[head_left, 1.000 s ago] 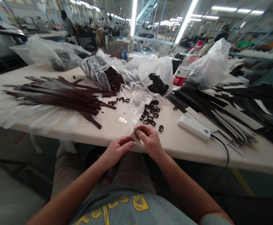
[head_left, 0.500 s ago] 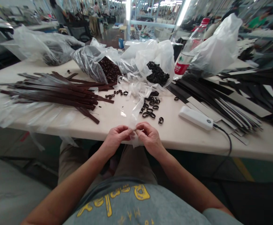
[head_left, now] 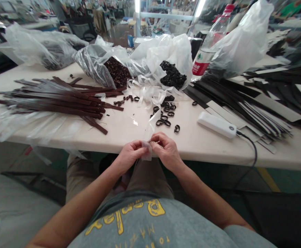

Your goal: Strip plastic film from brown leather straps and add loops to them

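My left hand [head_left: 128, 155] and my right hand [head_left: 166, 150] meet at the near edge of the cream table [head_left: 199, 146], both pinching a thin clear plastic strip [head_left: 147, 151] between fingertips. The strip runs up onto the table toward a heap of more clear strips [head_left: 150, 93]. Several small black loops [head_left: 164, 119] lie just beyond my right hand. A bundle of dark brown straps [head_left: 54, 100] lies to the left, nearest my left hand.
Open plastic bags of brown loops [head_left: 116, 72] and black loops [head_left: 173, 75] stand at the back. A white device with a black cable [head_left: 216, 124] lies right. Black and grey strips [head_left: 246, 106] fan out far right. A bottle [head_left: 207, 51] stands behind them.
The view has tilted down slightly. My hands have closed together on the clear strip and stay at the table's edge, shifting only a little.
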Available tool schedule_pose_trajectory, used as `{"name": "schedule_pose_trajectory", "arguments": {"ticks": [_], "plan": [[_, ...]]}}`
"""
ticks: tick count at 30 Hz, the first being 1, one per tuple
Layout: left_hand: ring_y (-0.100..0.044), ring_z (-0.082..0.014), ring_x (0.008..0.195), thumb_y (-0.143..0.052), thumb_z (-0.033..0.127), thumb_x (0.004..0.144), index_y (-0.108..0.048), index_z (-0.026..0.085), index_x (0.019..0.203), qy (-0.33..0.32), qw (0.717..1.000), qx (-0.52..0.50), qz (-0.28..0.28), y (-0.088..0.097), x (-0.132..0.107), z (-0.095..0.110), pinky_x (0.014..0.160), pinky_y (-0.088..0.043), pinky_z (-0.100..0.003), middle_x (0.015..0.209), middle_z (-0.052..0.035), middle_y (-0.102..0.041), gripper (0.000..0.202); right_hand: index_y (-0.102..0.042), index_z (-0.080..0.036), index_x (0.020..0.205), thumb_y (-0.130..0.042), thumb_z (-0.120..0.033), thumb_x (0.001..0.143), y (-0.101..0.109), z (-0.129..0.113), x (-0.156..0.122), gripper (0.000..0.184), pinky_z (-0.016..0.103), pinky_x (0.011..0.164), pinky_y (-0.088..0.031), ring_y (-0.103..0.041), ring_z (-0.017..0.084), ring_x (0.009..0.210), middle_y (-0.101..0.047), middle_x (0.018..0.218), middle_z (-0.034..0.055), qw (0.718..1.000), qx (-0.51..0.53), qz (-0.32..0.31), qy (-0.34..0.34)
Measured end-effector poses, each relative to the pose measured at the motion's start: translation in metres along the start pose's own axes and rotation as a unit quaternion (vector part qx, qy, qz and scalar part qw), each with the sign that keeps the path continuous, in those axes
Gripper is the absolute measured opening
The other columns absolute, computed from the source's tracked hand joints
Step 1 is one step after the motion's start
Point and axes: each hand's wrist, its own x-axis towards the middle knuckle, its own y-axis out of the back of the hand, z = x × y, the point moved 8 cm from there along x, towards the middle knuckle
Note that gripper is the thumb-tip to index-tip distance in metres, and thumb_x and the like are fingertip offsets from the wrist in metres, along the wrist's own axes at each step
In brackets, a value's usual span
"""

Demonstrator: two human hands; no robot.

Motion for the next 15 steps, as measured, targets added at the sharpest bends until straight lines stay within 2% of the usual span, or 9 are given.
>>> {"name": "schedule_pose_trajectory", "arguments": {"ticks": [4, 8, 12, 15], "plan": [[-0.060, -0.0129, 0.062, -0.075, 0.036, 0.072, -0.073, 0.014, 0.078, 0.016, 0.997, 0.069, -0.036, -0.002, -0.003, -0.007, 0.063, -0.048, -0.023, 0.068, -0.0012, -0.068, 0.023, -0.061, -0.019, 0.072, -0.057, -0.022, 0.080, 0.001, 0.002, -0.003, 0.009, 0.023, 0.060, -0.045, -0.056, 0.013, 0.073, -0.060, 0.085, 0.0008, 1.000, 0.001, -0.001, -0.006], [-0.064, -0.0164, 0.063, -0.072, 0.043, 0.074, -0.075, 0.014, 0.074, 0.032, 0.992, 0.097, -0.079, -0.010, -0.008, -0.010, 0.063, -0.050, -0.026, 0.068, -0.0044, -0.071, 0.029, -0.061, -0.020, 0.074, -0.056, -0.018, 0.080, 0.000, -0.001, -0.007, 0.009, 0.024, 0.064, -0.046, -0.058, 0.014, 0.077, -0.061, 0.086, 0.0015, 1.000, -0.011, -0.007, 0.011], [-0.065, -0.0178, 0.068, -0.068, 0.045, 0.078, -0.077, 0.015, 0.081, 0.023, 0.984, 0.129, -0.121, -0.015, -0.020, 0.002, 0.068, -0.051, -0.027, 0.075, -0.0060, -0.075, 0.031, -0.063, -0.021, 0.076, -0.055, -0.014, 0.080, -0.003, -0.009, -0.009, 0.011, 0.025, 0.067, -0.047, -0.060, 0.015, 0.081, -0.062, 0.088, 0.0021, 0.999, -0.004, -0.024, 0.036], [-0.064, -0.0184, 0.066, -0.069, 0.046, 0.078, -0.078, 0.016, 0.077, 0.022, 0.980, 0.149, -0.130, -0.007, -0.038, 0.018, 0.067, -0.050, -0.028, 0.073, -0.0061, -0.075, 0.031, -0.065, -0.021, 0.080, -0.056, -0.015, 0.083, -0.008, -0.015, -0.009, 0.011, 0.025, 0.071, -0.049, -0.061, 0.016, 0.086, -0.063, 0.094, 0.0030, 0.998, 0.013, -0.048, 0.047]]}}
